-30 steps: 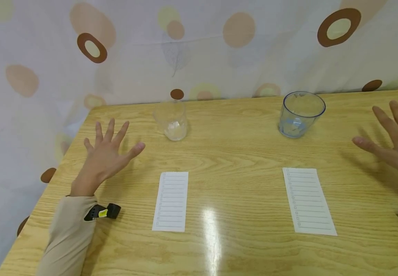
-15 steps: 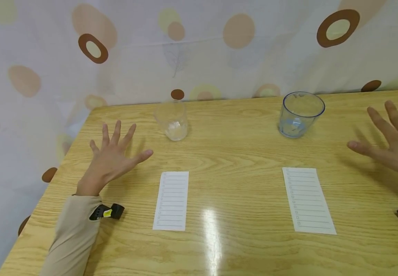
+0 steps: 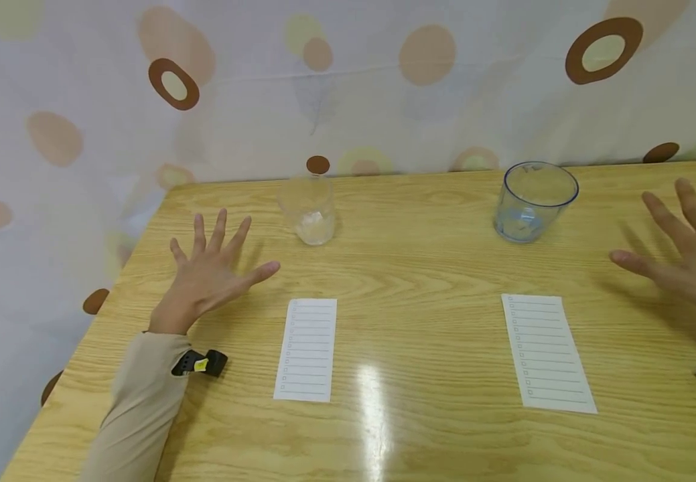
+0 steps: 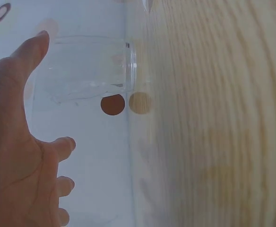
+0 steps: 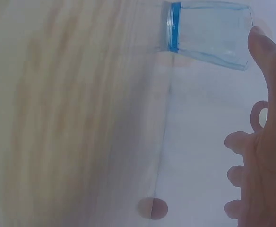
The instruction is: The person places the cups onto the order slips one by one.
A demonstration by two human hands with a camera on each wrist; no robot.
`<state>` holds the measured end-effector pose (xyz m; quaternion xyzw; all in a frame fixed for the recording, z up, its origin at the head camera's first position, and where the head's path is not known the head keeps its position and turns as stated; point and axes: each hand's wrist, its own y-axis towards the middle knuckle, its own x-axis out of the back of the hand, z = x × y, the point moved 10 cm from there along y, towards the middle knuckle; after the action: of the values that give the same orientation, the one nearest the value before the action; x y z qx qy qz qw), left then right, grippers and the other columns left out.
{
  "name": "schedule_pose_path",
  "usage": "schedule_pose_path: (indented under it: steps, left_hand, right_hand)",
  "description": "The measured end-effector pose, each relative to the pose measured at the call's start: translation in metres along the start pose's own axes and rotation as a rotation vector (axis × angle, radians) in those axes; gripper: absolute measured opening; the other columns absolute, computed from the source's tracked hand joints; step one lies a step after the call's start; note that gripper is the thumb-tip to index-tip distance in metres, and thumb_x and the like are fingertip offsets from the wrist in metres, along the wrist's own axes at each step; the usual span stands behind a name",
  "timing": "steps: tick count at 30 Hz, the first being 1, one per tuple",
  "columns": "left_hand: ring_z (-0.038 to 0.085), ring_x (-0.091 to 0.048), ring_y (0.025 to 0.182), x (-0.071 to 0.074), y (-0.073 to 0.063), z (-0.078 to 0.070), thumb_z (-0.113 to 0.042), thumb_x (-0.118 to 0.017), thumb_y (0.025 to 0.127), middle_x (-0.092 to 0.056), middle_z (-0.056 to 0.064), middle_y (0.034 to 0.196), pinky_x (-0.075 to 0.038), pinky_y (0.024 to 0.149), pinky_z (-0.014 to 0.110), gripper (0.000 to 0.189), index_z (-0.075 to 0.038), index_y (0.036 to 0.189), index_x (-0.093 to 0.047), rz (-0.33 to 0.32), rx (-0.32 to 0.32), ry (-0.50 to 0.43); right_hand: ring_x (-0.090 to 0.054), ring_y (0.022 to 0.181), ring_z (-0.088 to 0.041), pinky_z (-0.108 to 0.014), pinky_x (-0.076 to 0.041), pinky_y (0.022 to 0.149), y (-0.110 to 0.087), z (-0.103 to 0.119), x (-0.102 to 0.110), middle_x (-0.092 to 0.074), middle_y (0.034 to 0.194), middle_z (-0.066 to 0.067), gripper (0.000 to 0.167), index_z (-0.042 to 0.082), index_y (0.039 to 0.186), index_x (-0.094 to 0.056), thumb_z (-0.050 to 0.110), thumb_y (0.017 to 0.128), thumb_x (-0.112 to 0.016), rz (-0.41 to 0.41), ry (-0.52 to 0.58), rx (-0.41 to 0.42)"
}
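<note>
My left hand hovers over the left part of the table with its fingers spread, holding nothing. Right of its fingertips stands a clear plastic cup, upright near the back edge; the left wrist view shows the same cup beyond the thumb. At the right edge of the head view, my right hand is also spread and holds nothing, partly cut off by the frame. To its left a blue-tinted clear cup with a blue rim stands upright. In the right wrist view this blue-tinted cup appears past the thumb.
Two lined checklist slips lie flat on the wooden table: a left slip before the clear cup and a right slip before the blue-tinted one. A patterned cloth hangs behind the table's back edge.
My left hand has shifted to the right, towards the clear cup. The right hand has come slightly leftward. Both cups and both slips keep their places on the table.
</note>
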<state>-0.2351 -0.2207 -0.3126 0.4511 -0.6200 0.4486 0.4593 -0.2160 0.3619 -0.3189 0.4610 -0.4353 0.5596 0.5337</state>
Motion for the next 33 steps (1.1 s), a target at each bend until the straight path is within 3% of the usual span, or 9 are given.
schedule_pose_path:
  steps: [7, 15, 22, 33]
  left_hand:
    - [0.041, 0.024, 0.139, 0.008, 0.005, 0.001, -0.079, -0.028, 0.087, 0.017, 0.013, 0.159, 0.009, 0.098, 0.079, 0.094, -0.023, 0.157, -0.002, -0.013, 0.005, 0.023]
    - [0.035, 0.018, 0.144, 0.014, 0.008, 0.0, -0.076, -0.034, 0.088, 0.01, 0.014, 0.16, 0.006, 0.11, 0.066, 0.094, -0.022, 0.156, 0.0, -0.031, -0.012, -0.089]
    - [0.033, 0.011, 0.146, 0.015, 0.011, -0.006, -0.075, -0.038, 0.088, 0.003, 0.014, 0.161, 0.003, 0.115, 0.058, 0.098, -0.017, 0.156, 0.002, -0.046, -0.039, -0.108]
    - [0.029, 0.01, 0.146, 0.015, 0.016, -0.01, -0.076, -0.041, 0.086, -0.001, 0.012, 0.161, -0.001, 0.116, 0.055, 0.103, -0.011, 0.156, -0.002, -0.045, -0.037, -0.152]
  right_hand:
    - [0.029, 0.132, -0.052, -0.072, 0.02, 0.098, -0.002, 0.018, -0.005, 0.026, 0.153, -0.02, 0.095, 0.012, 0.154, 0.009, 0.061, 0.093, -0.046, 0.04, -0.054, 0.042]
    - [0.02, 0.136, -0.051, -0.068, 0.022, 0.101, -0.008, 0.05, -0.017, 0.022, 0.154, -0.023, 0.095, 0.007, 0.154, 0.005, 0.059, 0.094, -0.047, 0.102, -0.075, 0.13]
    - [0.013, 0.14, -0.048, -0.059, 0.02, 0.108, -0.014, 0.07, -0.012, 0.013, 0.156, -0.024, 0.096, 0.003, 0.155, -0.001, 0.057, 0.093, -0.051, 0.073, -0.066, 0.178]
    - [0.006, 0.143, -0.045, -0.059, 0.013, 0.111, -0.02, 0.087, -0.011, -0.001, 0.158, -0.026, 0.097, 0.001, 0.154, -0.008, 0.056, 0.09, -0.057, 0.051, -0.056, 0.241]
